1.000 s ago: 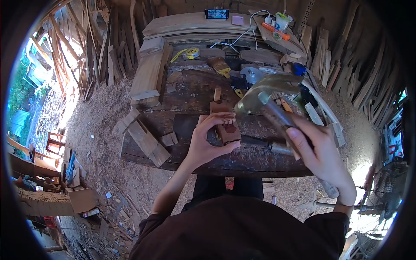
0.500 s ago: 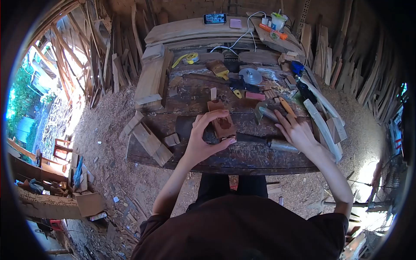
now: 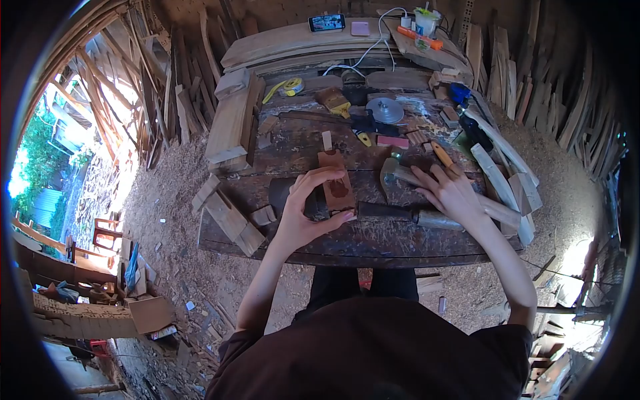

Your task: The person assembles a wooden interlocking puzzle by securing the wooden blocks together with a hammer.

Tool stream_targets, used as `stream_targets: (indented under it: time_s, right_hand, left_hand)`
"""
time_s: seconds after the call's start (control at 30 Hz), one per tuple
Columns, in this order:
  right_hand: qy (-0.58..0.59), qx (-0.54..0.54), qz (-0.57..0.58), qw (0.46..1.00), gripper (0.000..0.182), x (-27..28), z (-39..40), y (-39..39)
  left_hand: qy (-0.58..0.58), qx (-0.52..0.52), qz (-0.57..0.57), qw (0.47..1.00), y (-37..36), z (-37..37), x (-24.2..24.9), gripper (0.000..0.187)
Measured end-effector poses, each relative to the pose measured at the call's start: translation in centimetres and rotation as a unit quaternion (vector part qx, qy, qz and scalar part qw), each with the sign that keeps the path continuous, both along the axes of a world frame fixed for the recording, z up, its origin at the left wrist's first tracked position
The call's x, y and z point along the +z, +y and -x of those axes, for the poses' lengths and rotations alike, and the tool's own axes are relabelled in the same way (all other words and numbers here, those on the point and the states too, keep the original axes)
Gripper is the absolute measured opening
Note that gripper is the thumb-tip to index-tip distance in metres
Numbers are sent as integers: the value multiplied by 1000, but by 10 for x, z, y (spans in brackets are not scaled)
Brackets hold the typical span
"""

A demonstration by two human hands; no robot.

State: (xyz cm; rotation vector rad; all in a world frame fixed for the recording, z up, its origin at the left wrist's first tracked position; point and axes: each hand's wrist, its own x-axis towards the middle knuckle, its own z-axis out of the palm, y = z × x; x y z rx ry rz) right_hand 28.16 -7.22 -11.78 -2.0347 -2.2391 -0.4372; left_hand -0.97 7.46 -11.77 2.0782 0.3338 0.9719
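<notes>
My left hand (image 3: 303,213) curves around a reddish-brown wooden block (image 3: 339,189), thumb at its near end and fingers across its upper part. A dark stain marks the block's top face. My right hand (image 3: 453,195) rests on the wooden handle of a hammer (image 3: 400,175), its fingers over the handle. Between the hands lies a chisel with a dark blade and a pale handle (image 3: 437,219), partly beside my right wrist. An orange-handled tool (image 3: 442,155) lies just beyond my right fingers.
On the worn workbench (image 3: 300,248) are a brush (image 3: 333,102), a metal disc (image 3: 385,111), a yellow tape measure (image 3: 292,86) and a pink block (image 3: 393,142). Wood pieces (image 3: 230,217) lie left, long offcuts (image 3: 493,177) right. A phone (image 3: 327,23) stands at the back.
The hammer's head has shifted slightly left and nearer, and its handle now shows past my right hand. My left hand stays around the block. The whole view has shifted slightly.
</notes>
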Motion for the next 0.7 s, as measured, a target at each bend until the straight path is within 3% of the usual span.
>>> stream_targets:
  time_s: [0.07, 0.17, 0.37, 0.43, 0.47, 0.5, 0.57, 0.6, 0.63, 0.7]
  right_hand:
    - [0, -4, 20, 1000, 48, -1, -1, 1]
    - [-1, 22, -37, 999, 42, -3, 0, 3]
    - [110, 66, -66, 990, 50, 23, 40, 11]
    - [213, 118, -45, 969, 58, 28, 55, 15]
    - [245, 103, 6, 964, 82, 28, 62, 17]
    - [241, 105, 8, 965, 82, 23, 68, 22]
    - [395, 175, -10, 902, 103, 10, 79, 38]
    - [410, 186, 5, 893, 117, 9, 83, 46]
    - [405, 188, 6, 895, 117, 8, 88, 53]
    - [504, 203, -20, 839, 101, 5, 95, 64]
  left_hand:
    - [-54, 49, 21, 997, -5, -4, -5, 62]
    - [-106, 30, -16, 994, 1, -7, -15, 63]
    - [-61, 28, -58, 996, 4, -2, -11, 62]
    - [-54, 36, -74, 995, 5, 0, -12, 66]
    - [-45, 43, -90, 994, 4, 1, -12, 69]
    - [-48, 45, -89, 994, 1, 0, -11, 69]
    - [-116, 71, -26, 990, -5, -6, -5, 82]
    - [-120, 72, -28, 990, -5, -6, -2, 82]
    - [-115, 69, -9, 991, -3, -6, 1, 85]
    - [-115, 68, 8, 991, 0, -7, 10, 88]
